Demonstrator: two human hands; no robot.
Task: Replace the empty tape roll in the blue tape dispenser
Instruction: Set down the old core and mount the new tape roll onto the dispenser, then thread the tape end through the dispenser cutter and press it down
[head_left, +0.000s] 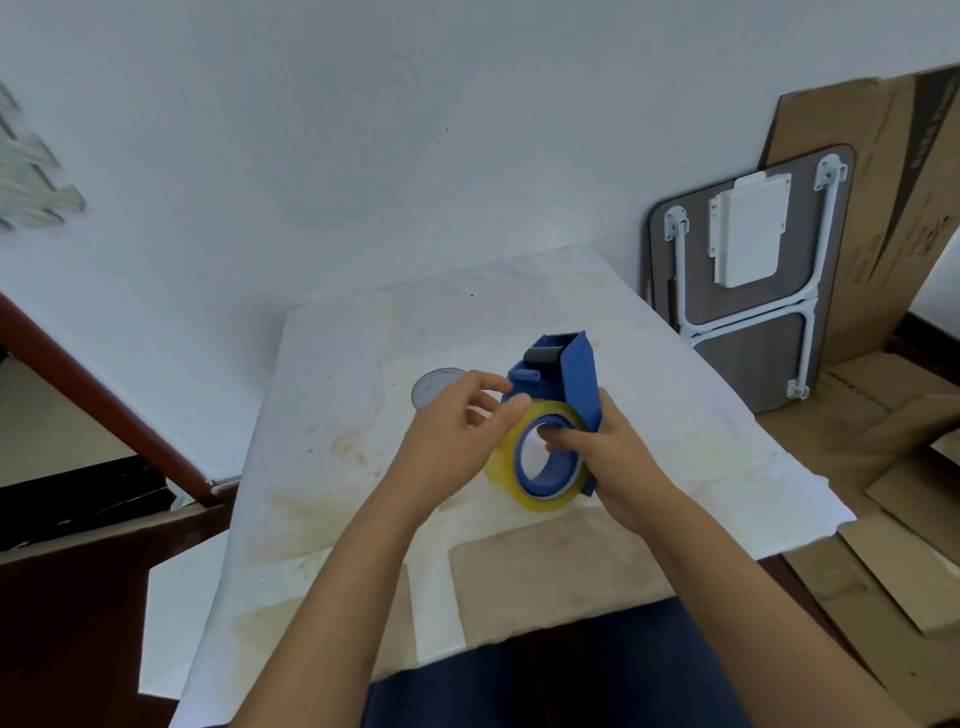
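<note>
The blue tape dispenser is held above the white table sheet, its toothed blade end pointing away from me. A yellowish clear tape roll sits around the dispenser's blue hub. My right hand grips the dispenser from the right, with fingers reaching into the hub opening. My left hand rests its fingertips on the upper left rim of the tape roll. A pale, empty-looking roll core lies flat on the table just behind my left hand.
A folded grey table with white legs leans on the wall at right, with flattened cardboard behind and on the floor. A brown wooden rail runs at left. A tan patch shows under the sheet near me.
</note>
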